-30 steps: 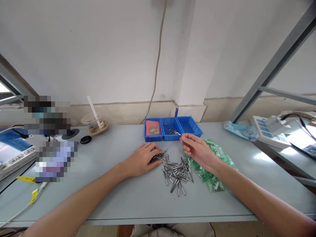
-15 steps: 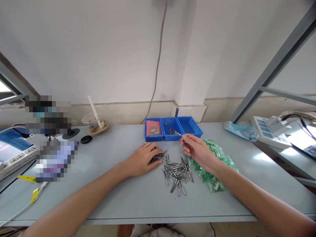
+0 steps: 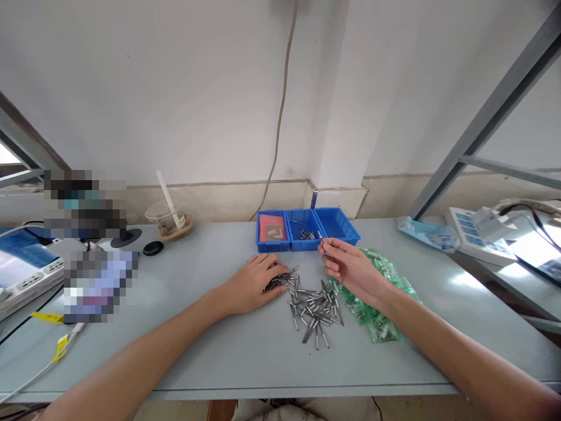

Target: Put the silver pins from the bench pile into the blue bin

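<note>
Cup: a clear cup (image 3: 164, 217) with a white straw stands toward the back of the table (image 3: 197, 351).
Left hand: the left hand (image 3: 256, 283) lies palm down at the left edge of the pile, fingers loosely bent over some pieces; whether its grip has closed on any I cannot tell.
Left tray: the blue left tray (image 3: 272, 247) holds a red sheet (image 3: 267, 221) and small pale pieces.
Middle tray: a small heap of pins lies in the blue middle tray (image 3: 303, 246).
Pile: metal pins (image 3: 316, 307) lie crisscrossed between the hands, in front of the trays.
Handling: they look light, stiff and hard to break, probably smooth enough to roll or slip; a fingertip pinch around the thicker sleeve should be surest (tangled shafts may drag neighbours along).
Held pin: one small pin (image 3: 320, 235) sticks out from the fingertips beside the middle tray's front right corner.
Right hand: the right hand (image 3: 348, 266) has its grip pinched on that pin, thumb against forefinger.
Bags: green bags (image 3: 380, 327) lie under and beside the right wrist.
</note>
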